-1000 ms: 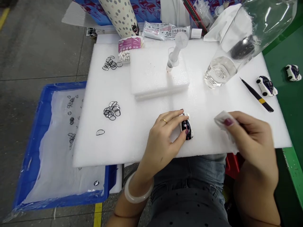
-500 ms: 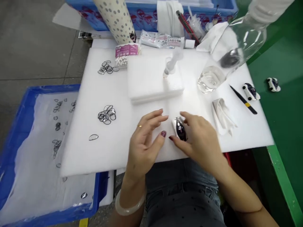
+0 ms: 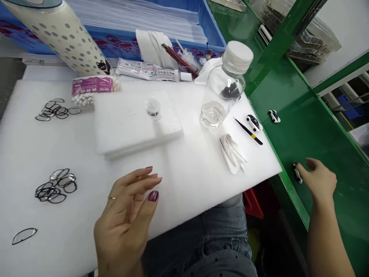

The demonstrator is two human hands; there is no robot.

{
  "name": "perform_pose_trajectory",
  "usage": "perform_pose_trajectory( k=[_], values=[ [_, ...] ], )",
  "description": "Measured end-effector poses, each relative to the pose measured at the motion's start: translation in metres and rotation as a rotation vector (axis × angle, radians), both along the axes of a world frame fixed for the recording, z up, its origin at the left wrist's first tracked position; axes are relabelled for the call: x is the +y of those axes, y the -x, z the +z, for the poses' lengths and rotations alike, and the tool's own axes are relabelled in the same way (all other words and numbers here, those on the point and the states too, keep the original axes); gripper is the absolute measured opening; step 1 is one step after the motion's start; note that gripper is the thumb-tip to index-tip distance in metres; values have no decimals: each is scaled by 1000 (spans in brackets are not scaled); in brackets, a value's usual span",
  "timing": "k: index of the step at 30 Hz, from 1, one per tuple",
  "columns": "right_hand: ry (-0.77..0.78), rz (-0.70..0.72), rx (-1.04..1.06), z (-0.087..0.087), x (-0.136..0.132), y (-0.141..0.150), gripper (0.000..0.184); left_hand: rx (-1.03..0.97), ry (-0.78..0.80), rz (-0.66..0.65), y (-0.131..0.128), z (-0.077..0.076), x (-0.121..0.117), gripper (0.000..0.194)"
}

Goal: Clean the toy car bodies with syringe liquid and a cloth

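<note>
My left hand (image 3: 127, 219) hovers above the white foam board (image 3: 178, 173), fingers loosely curved and apart, with nothing in it. Out to the right, my right hand (image 3: 318, 181) is over the green surface, its thumb and fingers apart. A small white and black toy car (image 3: 297, 174) lies at its thumb, partly covered by it; the frames do not show whether they touch. Two more toy cars stand farther back: one (image 3: 254, 123) on the board's right edge, another (image 3: 274, 116) on the green surface. Black tweezers (image 3: 248, 131) lie near the first.
Black-rimmed loops (image 3: 54, 188) lie in piles on the left. A foam block (image 3: 129, 127) bears a small clear cup (image 3: 152, 109). A bottle of clear liquid (image 3: 215, 111), a folded white cloth (image 3: 232, 154), cotton swabs (image 3: 92, 88), a tube (image 3: 150, 71) and a spotted tumbler (image 3: 69, 42) stand or lie around.
The toy car has gone from the board in front of me to the green surface, along with my right hand. The view has swung right. My left hand keeps its shape.
</note>
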State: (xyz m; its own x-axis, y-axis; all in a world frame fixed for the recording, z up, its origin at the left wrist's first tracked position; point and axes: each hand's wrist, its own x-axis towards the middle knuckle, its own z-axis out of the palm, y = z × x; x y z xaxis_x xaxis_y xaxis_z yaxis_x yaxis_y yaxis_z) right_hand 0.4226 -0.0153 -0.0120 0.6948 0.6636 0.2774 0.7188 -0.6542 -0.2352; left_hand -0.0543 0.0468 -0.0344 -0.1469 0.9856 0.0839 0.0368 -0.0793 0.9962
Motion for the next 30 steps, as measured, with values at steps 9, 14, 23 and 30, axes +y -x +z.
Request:
perform_pose_trajectory(
  k=[9, 14, 23, 30],
  values=[
    [-18, 91, 73, -19, 188, -17, 51, 220, -87, -33, 1, -8, 6, 16],
    [-78, 113, 24, 2, 168, 13, 56, 397, -135, -127, 2, -8, 6, 16],
    [-106, 1701, -38, 22, 102, 248, 45, 779, -303, -281, -3, -6, -1, 63],
    [-223, 1490, 430, 28, 155, 293, 14, 780, -332, -57, -4, -7, -35, 44]
  ],
)
